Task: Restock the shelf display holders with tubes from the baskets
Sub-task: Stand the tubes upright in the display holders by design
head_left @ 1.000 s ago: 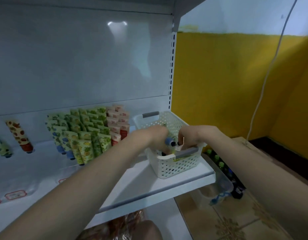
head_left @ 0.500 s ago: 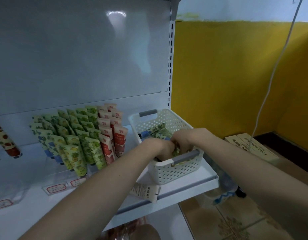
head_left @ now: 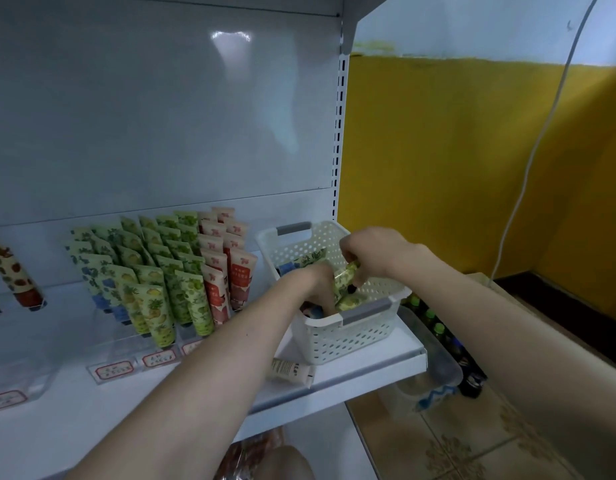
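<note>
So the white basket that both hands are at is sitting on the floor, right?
No. The head view shows the white basket sitting on the shelf, not the floor. The left hand and the right hand, which grips a green tube, are at it.

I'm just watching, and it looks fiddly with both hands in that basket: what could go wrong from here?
1. The white basket sits at the right end of the shelf, near its front edge; a tug might slide it off.
2. A loose tube lies by that edge, beside the left forearm; a sweep could knock it down.
3. The right hand holds a yellow-green tube; a weak grip might drop it.
</note>
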`<state>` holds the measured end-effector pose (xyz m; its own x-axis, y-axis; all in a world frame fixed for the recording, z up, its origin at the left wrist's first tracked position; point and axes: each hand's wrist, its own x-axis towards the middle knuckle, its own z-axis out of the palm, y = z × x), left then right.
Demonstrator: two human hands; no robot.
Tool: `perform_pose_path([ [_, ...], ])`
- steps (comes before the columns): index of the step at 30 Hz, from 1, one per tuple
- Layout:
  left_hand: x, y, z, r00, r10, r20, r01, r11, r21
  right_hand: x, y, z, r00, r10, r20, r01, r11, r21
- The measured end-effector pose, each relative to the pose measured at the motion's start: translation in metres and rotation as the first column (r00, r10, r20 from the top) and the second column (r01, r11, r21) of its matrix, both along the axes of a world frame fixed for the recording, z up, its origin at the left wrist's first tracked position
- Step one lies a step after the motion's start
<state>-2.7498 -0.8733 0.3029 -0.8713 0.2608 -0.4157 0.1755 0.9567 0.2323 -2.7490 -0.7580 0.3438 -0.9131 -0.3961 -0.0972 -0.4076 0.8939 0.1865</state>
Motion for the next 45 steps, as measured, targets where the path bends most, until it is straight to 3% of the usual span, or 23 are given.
perform_pose_path([
  [3, 0.003, 0.001, 0.001, 0.999, 0.033, 0.001, -0.033, 0.999, 0.005, 0.004, 0.003, 0.005, 0.984, -0.024, -0.178, 0.045, 0.992, 0.118],
  [6, 0.002, 0.002, 0.000, 0.998, 0.022, 0.060, -0.021, 1.000, -0.016, 0.006, 0.015, 0.010, 0.964, -0.122, -0.235, 0.139, 0.989, 0.057],
  [10, 0.002, 0.007, -0.006, 0.992, -0.012, 0.123, 0.020, 0.997, -0.071, 0.007, 0.027, 0.001, 0.943, -0.244, -0.224, 0.209, 0.963, -0.169],
  [13, 0.005, 0.008, -0.006, 0.994, 0.002, 0.107, 0.002, 1.000, -0.031, 0.006, 0.037, -0.002, 0.928, -0.333, -0.167, 0.238, 0.875, -0.421],
  [18, 0.010, 0.005, 0.002, 0.981, 0.168, 0.092, -0.185, 0.955, 0.233, 0.011, 0.040, -0.007, 0.929, -0.364, -0.067, 0.209, 0.667, -0.715],
  [21, 0.017, 0.003, 0.017, 0.945, 0.315, 0.089, -0.314, 0.799, 0.512, 0.020, 0.035, -0.004, 0.941, -0.337, 0.035, 0.193, 0.448, -0.873],
  [23, 0.023, -0.003, 0.028, 0.910, 0.401, 0.110, -0.365, 0.645, 0.672, 0.026, 0.032, 0.001, 0.948, -0.302, 0.096, 0.190, 0.300, -0.935],
  [26, 0.039, -0.018, 0.045, 0.871, 0.461, 0.168, -0.367, 0.384, 0.847, 0.034, 0.024, 0.012, 0.956, -0.256, 0.141, 0.184, 0.153, -0.971],
  [28, 0.060, -0.032, 0.054, 0.853, 0.480, 0.204, -0.350, 0.237, 0.907, 0.043, 0.013, 0.018, 0.968, -0.185, 0.171, 0.188, 0.078, -0.979],
  [31, 0.100, -0.060, 0.055, 0.832, 0.537, 0.137, -0.263, 0.165, 0.951, 0.064, -0.012, 0.021, 0.980, -0.017, 0.201, 0.198, -0.105, -0.975],
  [33, 0.127, -0.082, 0.050, 0.810, 0.568, 0.150, -0.232, 0.075, 0.970, 0.079, -0.032, 0.023, 0.978, 0.071, 0.199, 0.208, -0.169, -0.963],
  [35, 0.153, -0.106, 0.045, 0.790, 0.581, 0.193, -0.217, -0.029, 0.976, 0.092, -0.052, 0.024, 0.970, 0.150, 0.193, 0.216, -0.153, -0.964],
  [39, 0.192, -0.159, 0.034, 0.735, 0.598, 0.319, -0.235, -0.218, 0.947, 0.115, -0.094, 0.019, 0.934, 0.298, 0.197, 0.211, -0.016, -0.977],
  [42, 0.216, -0.199, 0.027, 0.714, 0.611, 0.342, -0.198, -0.293, 0.935, 0.127, -0.123, 0.009, 0.911, 0.379, 0.166, 0.125, 0.130, -0.984],
  [45, 0.236, -0.233, 0.019, 0.678, 0.662, 0.319, -0.144, -0.306, 0.941, 0.136, -0.147, 0.004, 0.919, 0.382, 0.097, -0.015, 0.278, -0.960],
])
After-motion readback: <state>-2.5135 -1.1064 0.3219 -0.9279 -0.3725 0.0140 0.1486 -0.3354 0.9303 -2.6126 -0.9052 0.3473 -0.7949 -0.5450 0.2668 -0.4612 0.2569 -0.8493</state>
